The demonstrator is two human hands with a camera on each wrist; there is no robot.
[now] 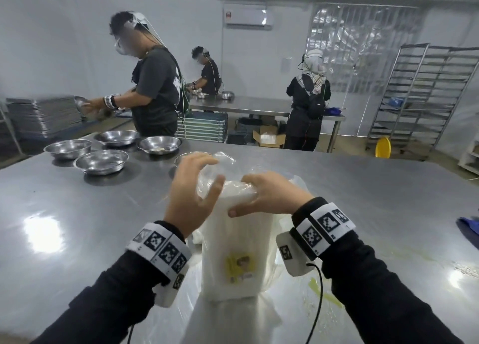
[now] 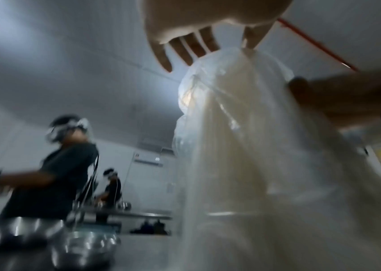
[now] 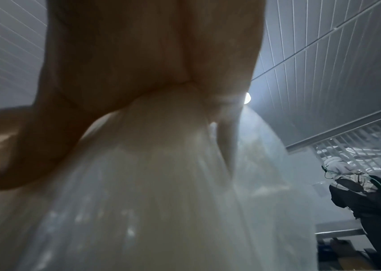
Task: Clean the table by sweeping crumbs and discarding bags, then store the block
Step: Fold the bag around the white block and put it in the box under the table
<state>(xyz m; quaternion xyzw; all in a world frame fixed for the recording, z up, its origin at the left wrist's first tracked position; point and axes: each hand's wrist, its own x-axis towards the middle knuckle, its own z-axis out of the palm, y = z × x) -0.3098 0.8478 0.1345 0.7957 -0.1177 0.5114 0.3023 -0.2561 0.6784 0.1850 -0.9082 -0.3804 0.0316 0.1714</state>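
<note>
A tall white block (image 1: 237, 242) with a yellow label stands upright on the steel table (image 1: 77, 227), inside a loose clear plastic bag (image 1: 220, 162). My left hand (image 1: 204, 172) holds the bunched bag at the block's top left, fingers over it and thumb on the near side. My right hand (image 1: 248, 195) grips the block's top right corner through the plastic. In the left wrist view the fingers (image 2: 184, 53) and thumb meet the bag (image 2: 231, 146). The right wrist view shows my right hand (image 3: 150, 64) pressed onto the wrapped block (image 3: 150, 183).
Several steel bowls (image 1: 101, 162) sit at the table's far left. A yellowish smear and crumbs (image 1: 321, 291) lie near my right forearm, with more crumbs (image 1: 464, 266) further right. A blue cloth (image 1: 469, 229) lies at the right edge. Other people (image 1: 153, 89) work behind the table.
</note>
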